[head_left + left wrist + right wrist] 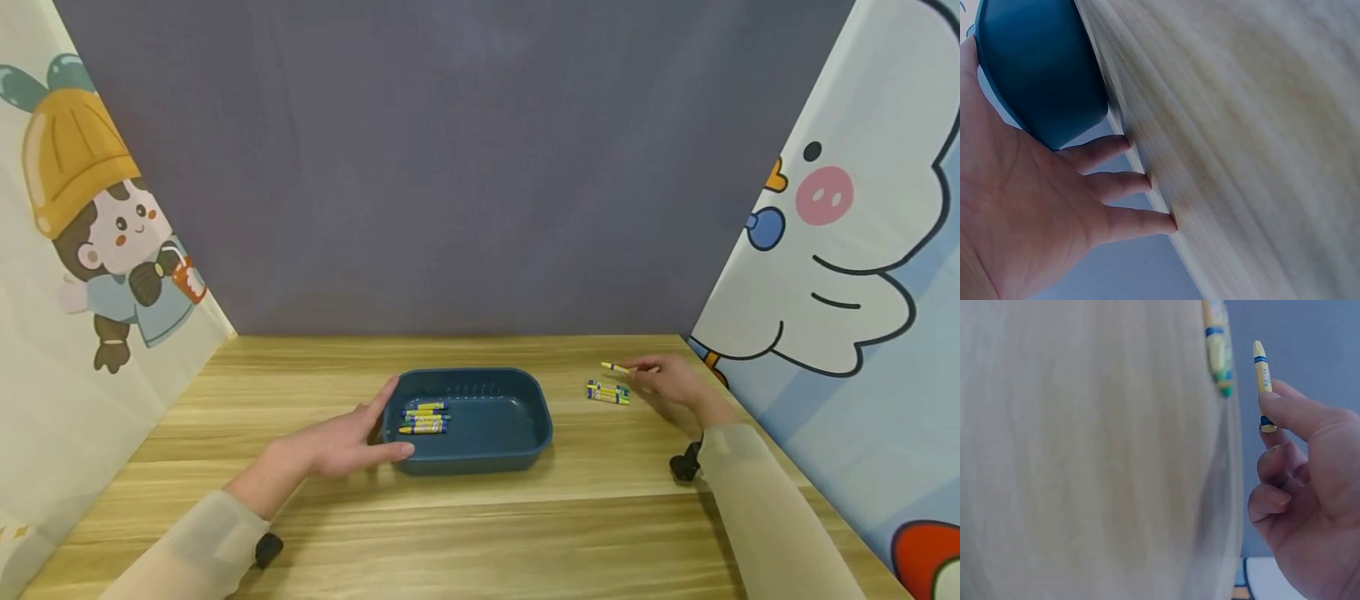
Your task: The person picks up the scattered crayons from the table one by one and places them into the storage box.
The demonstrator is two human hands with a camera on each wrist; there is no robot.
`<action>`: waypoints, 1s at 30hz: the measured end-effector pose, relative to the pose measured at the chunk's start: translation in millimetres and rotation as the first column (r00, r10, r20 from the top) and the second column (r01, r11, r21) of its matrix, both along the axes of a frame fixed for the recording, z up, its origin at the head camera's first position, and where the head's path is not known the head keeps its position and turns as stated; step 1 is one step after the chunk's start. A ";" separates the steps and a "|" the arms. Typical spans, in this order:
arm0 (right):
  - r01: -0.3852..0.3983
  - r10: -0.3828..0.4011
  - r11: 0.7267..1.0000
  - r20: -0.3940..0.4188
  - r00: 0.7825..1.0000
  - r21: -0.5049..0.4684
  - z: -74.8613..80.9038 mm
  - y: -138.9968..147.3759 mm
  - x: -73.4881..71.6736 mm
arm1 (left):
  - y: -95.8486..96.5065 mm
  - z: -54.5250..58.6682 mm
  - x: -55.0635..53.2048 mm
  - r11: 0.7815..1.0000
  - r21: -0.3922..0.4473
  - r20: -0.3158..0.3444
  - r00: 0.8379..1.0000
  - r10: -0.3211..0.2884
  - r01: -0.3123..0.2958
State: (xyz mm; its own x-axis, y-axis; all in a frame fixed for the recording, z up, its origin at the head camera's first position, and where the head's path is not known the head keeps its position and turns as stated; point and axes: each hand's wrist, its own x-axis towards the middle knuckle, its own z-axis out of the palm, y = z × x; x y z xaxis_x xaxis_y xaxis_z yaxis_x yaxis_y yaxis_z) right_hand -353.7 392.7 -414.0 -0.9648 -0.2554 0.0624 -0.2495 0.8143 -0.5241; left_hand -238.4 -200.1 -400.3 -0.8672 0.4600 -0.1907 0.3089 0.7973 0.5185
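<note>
In the head view my right hand [666, 382] is over the table's right side. It pinches a yellow crayon [1264, 384] between thumb and forefinger, the tip pointing away from the hand, clear of the table. Close beside it, a small group of crayons [607, 398] lies on the wood, one with a green tip. My left hand [348, 440] rests against the left end of a dark blue tray [495, 462], thumb over the near rim. In the left wrist view its other fingers are straight, fingertips at the tabletop. Several crayons [425, 429] lie side by side in the tray's left part.
The wood-grain table [480, 542] ends at a grey back panel [465, 167]. Printed cartoon panels stand along the left [45, 375] and right [825, 317]. Dark wrist devices sit at the left cuff [267, 550] and right cuff [686, 463].
</note>
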 end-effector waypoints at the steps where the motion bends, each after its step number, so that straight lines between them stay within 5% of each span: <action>1: -0.007 0.007 1.000 -0.009 1.000 -0.013 2.9 -2.9 0.7 | 0.0 0.2 -0.1 1.000 0.000 0.001 1.000 0.000 0.000; 10: -0.043 0.043 0.998 -0.005 0.999 -0.045 31.9 -46.4 11.1 | 0.8 1.6 -0.5 1.000 0.006 -0.009 1.000 -0.013 0.013; 16: -0.136 0.137 0.981 -0.007 0.991 -0.139 44.8 -80.5 21.6 | 0.6 0.9 -0.9 1.000 0.005 -0.014 1.000 -0.012 0.012; 30: -0.366 0.367 0.905 -0.039 0.930 -0.215 57.7 -164.9 53.7 | 0.8 -1.9 -1.8 1.000 0.016 -0.019 1.000 -0.011 0.011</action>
